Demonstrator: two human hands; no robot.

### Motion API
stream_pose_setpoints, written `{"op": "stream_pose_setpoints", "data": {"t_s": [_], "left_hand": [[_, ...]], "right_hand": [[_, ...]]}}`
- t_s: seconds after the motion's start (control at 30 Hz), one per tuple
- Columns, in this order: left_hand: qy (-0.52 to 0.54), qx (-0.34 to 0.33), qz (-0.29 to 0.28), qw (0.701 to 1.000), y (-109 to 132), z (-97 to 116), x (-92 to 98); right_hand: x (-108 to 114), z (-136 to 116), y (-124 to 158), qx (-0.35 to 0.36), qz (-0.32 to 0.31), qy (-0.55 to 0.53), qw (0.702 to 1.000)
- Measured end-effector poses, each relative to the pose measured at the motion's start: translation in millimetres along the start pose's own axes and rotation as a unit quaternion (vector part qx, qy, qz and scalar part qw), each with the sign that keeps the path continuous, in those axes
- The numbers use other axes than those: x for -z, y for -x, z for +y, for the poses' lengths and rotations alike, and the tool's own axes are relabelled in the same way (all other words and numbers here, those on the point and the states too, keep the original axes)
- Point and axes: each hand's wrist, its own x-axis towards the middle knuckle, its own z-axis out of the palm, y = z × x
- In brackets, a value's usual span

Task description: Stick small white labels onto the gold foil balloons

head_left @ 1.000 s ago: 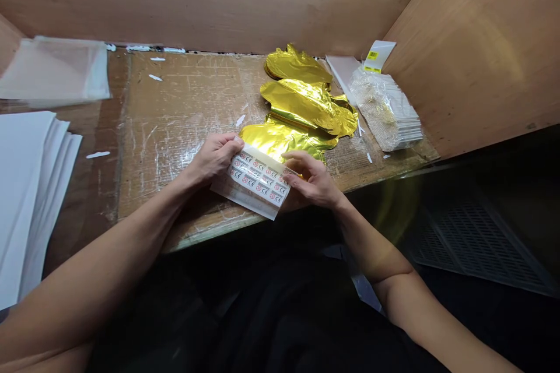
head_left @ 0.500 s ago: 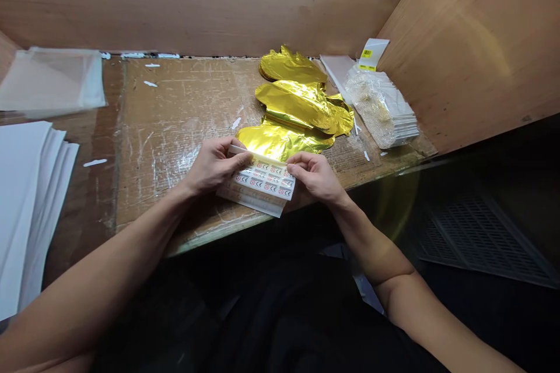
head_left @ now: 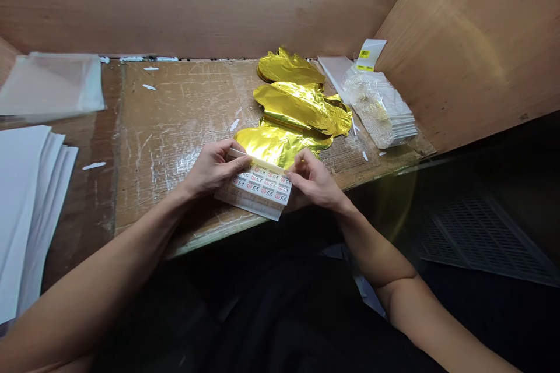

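Observation:
A sheet of small stickers (head_left: 262, 183), printed with CE marks and red ringed symbols, is folded over near the table's front edge. My left hand (head_left: 214, 168) is closed on its upper left edge, thumb on top. At the upper right corner, my right hand (head_left: 312, 180) has its thumb against the sheet, with the index finger bent and raised a little; the other fingers are partly hidden. Just beyond the sheet lies gold foil (head_left: 280, 145), flat and shiny. More gold foil pieces (head_left: 297, 106) are stacked behind it.
White paper sheets (head_left: 21, 204) lie at the left, with clear plastic bags (head_left: 52, 84) behind them. At the right, a bundle of clear-wrapped packets (head_left: 385, 111) sits near a white card with yellow labels (head_left: 371, 55). Wooden panels (head_left: 196, 6) enclose the back and right side.
My right index finger has lifted and bent away from the sheet's corner, while the thumb stays there. My left hand keeps its hold. The view has shifted slightly.

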Motion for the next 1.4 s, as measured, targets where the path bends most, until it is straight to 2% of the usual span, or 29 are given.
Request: {"op": "stream_pose_setpoints", "data": {"t_s": [0.1, 0.2, 0.3, 0.37, 0.47, 0.53, 0.83, 1.0, 1.17, 1.3, 1.4], "left_hand": [[0.017, 0.001, -0.006, 1.0, 1.7, 1.0, -1.5], [0.022, 0.002, -0.012, 1.0, 2.3, -0.1, -2.3], [0.019, 0.004, -0.008, 1.0, 2.2, -1.4, -1.9], [0.015, 0.003, -0.007, 1.0, 2.4, -0.9, -1.5], [0.015, 0.006, -0.009, 1.0, 3.5, 2.3, -1.7], [0.021, 0.014, -0.005, 1.0, 4.2, 4.8, -2.3], [0.031, 0.021, -0.013, 0.999, 5.1, 7.8, -2.8], [0.037, 0.018, -0.013, 0.999, 6.2, 8.6, -2.6], [0.029, 0.016, -0.016, 0.999, 6.0, 8.4, -2.4], [0.032, 0.016, -0.017, 0.999, 5.3, 7.9, -2.2], [0.039, 0.021, -0.021, 0.999, 5.0, 6.1, -1.9]], "right_hand": [[1.0, 1.6, -1.6, -0.037, -0.041, -0.025, 0.998], [0.1, 1.5, -1.4, -0.021, -0.003, -0.045, 0.999], [-1.3, -2.1, -0.1, -0.033, -0.006, -0.072, 0.997], [-1.4, -5.9, 0.3, -0.013, -0.006, -0.037, 0.999], [-0.9, -9.1, 0.7, 0.048, 0.039, 0.047, 0.997], [-1.0, -8.7, 1.8, 0.063, 0.062, 0.081, 0.993], [0.8, -10.3, 6.5, 0.098, 0.015, 0.146, 0.984], [1.5, -9.4, 6.1, 0.069, 0.004, 0.118, 0.991], [1.4, -8.1, 6.0, 0.094, 0.026, 0.155, 0.983], [0.6, -6.8, 6.6, 0.081, 0.01, 0.147, 0.986], [0.3, -2.8, 6.7, 0.109, 0.023, 0.172, 0.979]]}}
